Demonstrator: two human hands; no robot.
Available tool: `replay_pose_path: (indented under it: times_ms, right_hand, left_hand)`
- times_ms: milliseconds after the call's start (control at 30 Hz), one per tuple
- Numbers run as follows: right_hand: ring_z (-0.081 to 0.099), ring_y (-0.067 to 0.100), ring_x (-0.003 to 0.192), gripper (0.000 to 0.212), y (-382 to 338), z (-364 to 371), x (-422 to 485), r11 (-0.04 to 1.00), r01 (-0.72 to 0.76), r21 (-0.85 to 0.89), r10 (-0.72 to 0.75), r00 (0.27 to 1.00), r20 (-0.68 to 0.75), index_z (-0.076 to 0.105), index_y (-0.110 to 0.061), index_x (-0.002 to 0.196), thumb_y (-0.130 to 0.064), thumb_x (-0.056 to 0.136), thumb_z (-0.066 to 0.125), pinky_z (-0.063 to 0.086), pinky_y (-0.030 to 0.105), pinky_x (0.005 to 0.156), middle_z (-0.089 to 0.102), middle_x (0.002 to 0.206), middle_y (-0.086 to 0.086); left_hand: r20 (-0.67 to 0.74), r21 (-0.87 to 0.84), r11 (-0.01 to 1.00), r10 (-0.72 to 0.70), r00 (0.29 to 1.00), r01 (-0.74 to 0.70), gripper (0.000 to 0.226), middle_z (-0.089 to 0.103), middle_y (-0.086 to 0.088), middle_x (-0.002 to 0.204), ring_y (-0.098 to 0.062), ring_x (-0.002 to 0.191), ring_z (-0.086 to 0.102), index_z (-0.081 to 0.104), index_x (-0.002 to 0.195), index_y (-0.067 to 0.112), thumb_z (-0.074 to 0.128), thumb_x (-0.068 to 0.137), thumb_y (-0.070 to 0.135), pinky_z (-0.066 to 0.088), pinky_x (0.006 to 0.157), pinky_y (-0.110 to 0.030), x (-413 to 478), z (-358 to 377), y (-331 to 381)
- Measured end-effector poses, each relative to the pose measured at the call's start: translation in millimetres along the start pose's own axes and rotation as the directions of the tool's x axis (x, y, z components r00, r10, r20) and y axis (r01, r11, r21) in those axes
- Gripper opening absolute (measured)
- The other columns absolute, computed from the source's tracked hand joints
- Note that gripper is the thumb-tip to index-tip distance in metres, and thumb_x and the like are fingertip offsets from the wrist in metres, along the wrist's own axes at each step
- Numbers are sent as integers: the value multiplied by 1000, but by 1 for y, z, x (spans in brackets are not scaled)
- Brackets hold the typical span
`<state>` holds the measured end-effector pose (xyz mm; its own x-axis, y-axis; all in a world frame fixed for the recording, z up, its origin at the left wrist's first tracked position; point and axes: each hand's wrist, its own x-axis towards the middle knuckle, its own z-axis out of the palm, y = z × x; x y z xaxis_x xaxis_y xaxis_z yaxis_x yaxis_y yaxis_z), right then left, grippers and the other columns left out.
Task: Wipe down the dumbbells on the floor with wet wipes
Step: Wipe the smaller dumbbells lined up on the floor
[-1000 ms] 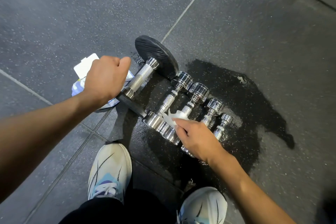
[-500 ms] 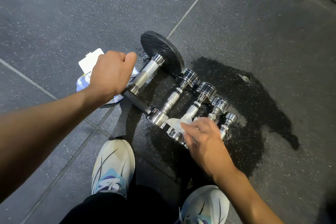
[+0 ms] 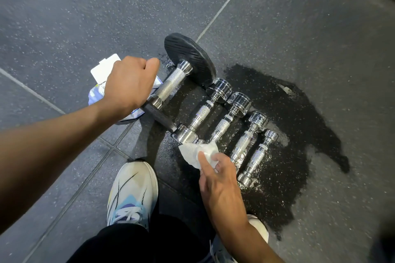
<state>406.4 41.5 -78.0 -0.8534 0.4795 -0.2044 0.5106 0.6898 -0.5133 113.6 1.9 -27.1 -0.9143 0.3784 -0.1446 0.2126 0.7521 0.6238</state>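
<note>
Several dumbbells lie side by side on the dark floor. The largest, a black-plated dumbbell (image 3: 171, 85), is on the left. My left hand (image 3: 130, 83) is curled in a fist over the rim of its near plate and seems to grip it. To its right lie chrome dumbbells of falling size: the first (image 3: 202, 113), the second (image 3: 226, 121), then two smaller ones (image 3: 245, 141). My right hand (image 3: 220, 186) pinches a white wet wipe (image 3: 192, 152) and presses it on the near end of the second chrome dumbbell, which it hides.
A wet wipes pack (image 3: 102, 70) lies on the floor under and behind my left hand. A dark wet patch (image 3: 295, 113) spreads under and right of the dumbbells. My two shoes (image 3: 132, 194) stand just in front of them. Pale seams cross the floor tiles.
My right hand has slid the wipe down the second chrome dumbbell's handle to its near end. My left hand stays fisted at the black dumbbell's near plate.
</note>
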Motion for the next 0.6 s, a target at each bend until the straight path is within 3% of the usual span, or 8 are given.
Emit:
replay_pose_path:
  times_ms: [67,133,167,233,333,467,600]
  right_hand:
    - [52,20,99,55,3,3,-4,999,32,43,-31,999,-19,53,-20,143,-5,92,67,54,26,69,42,124,6]
    - [49,9,92,38,9,9,-6,993,-7,116,11,999,-38,61,-19,134,-9,98,60,50,26,72,44,117,-3]
    - [46,1,88,30,10,12,-8,981,-62,182,65,998,-13,65,-18,127,-13,100,55,46,23,75,43,112,-11]
    - [47,-2,84,28,11,19,-13,972,-50,228,40,998,48,70,-20,117,-19,98,50,47,22,79,45,106,-17]
    - [56,0,78,26,9,12,-15,959,4,282,-23,998,64,69,-30,112,-25,95,51,54,25,83,55,103,-14]
    - [55,7,94,26,22,-14,5,955,-58,290,101,986,-135,72,-15,115,-10,95,57,40,5,86,61,112,-1]
    - [57,23,101,25,43,-29,28,965,-76,253,135,965,-226,69,-9,114,1,94,57,41,16,86,58,117,5]
  left_hand:
    - [2,3,1000,1,1000,-1,44,31,-7,51,-29,59,29,30,52,12,39,88,35,31,58,-39,0,0,0]
    - [4,9,1000,8,1000,-9,44,32,-7,51,-29,60,30,30,52,12,39,88,35,32,58,-39,0,0,0]
    - [5,9,1000,9,1000,-9,44,32,-7,51,-29,60,30,31,52,12,39,88,35,32,58,-39,0,0,0]
    - [8,11,1000,10,1000,-10,44,31,-7,51,-29,60,30,31,52,12,39,89,34,32,58,-39,0,0,0]
    - [5,19,1000,12,1000,-12,44,31,-7,51,-30,61,30,30,52,11,39,89,33,31,58,-40,0,-1,1]
    - [3,26,1000,18,1000,-18,44,31,-7,51,-30,61,30,30,52,12,39,90,32,32,58,-40,0,-2,2]
    - [8,38,999,32,999,-32,44,31,-7,51,-29,60,30,30,52,12,39,91,31,33,57,-40,-1,-3,3]
